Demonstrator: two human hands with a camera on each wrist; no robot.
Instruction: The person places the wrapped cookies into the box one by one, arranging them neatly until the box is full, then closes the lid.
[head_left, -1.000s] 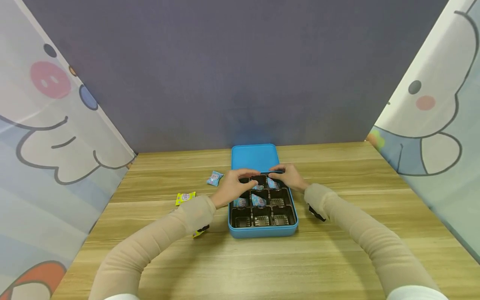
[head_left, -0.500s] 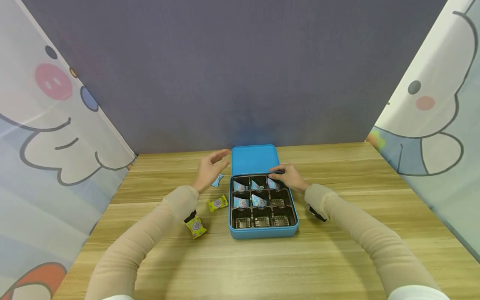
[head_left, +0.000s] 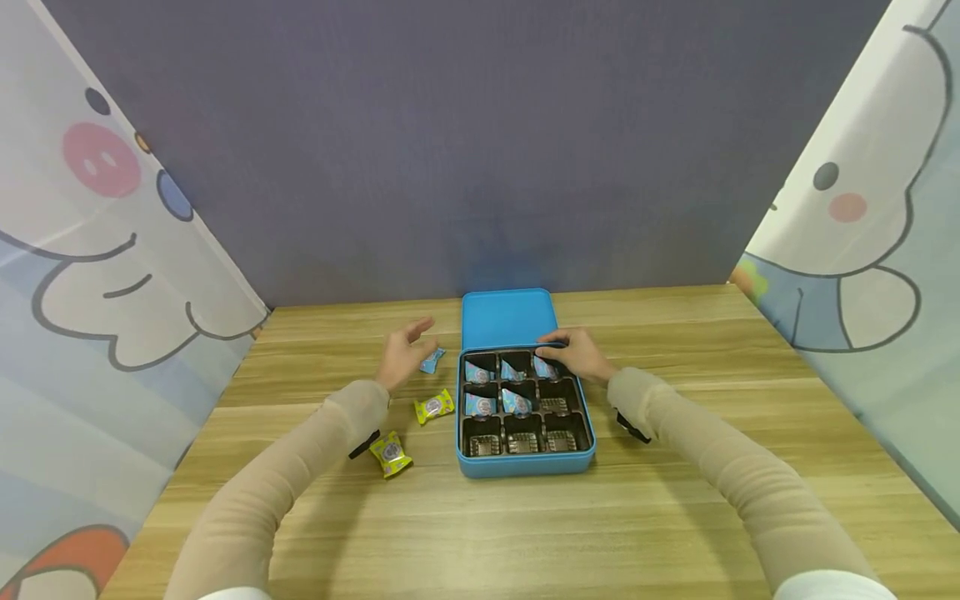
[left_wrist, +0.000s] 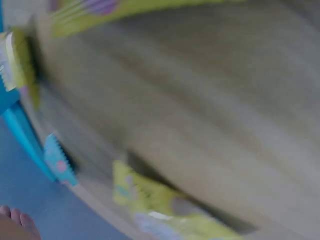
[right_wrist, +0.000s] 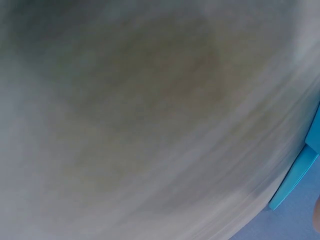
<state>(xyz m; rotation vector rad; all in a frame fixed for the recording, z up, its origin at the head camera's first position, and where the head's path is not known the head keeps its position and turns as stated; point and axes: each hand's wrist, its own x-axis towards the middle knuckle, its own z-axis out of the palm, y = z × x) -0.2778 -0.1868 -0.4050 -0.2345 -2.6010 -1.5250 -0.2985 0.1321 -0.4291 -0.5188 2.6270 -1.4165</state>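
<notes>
In the head view, my left hand [head_left: 402,357] hovers over the table, fingers loosely bent, just left of a small blue candy packet [head_left: 432,360]; its fingertips show at the lower left of the left wrist view. My right hand [head_left: 579,353] holds the far right rim of a blue box [head_left: 525,467], thumb on the inner side. Inside, a dark compartment tray [head_left: 555,405] carries several blue packets [head_left: 481,405] in its back and middle rows. The front row and the middle row's right compartment hold none. Mostly a hand edge and blur fill the right wrist view.
Two yellow packets, one nearer the box [head_left: 435,407] and one nearer me [head_left: 391,454], lie left of the box on the wooden table [head_left: 510,533]. The box's blue lid [head_left: 510,318] lies folded back toward the dark grey wall panel [head_left: 480,150].
My left hand has drawn away from the tray to the left, leaving a blue packet visible in the back middle compartment. The right hand has kept its place at the rim.
</notes>
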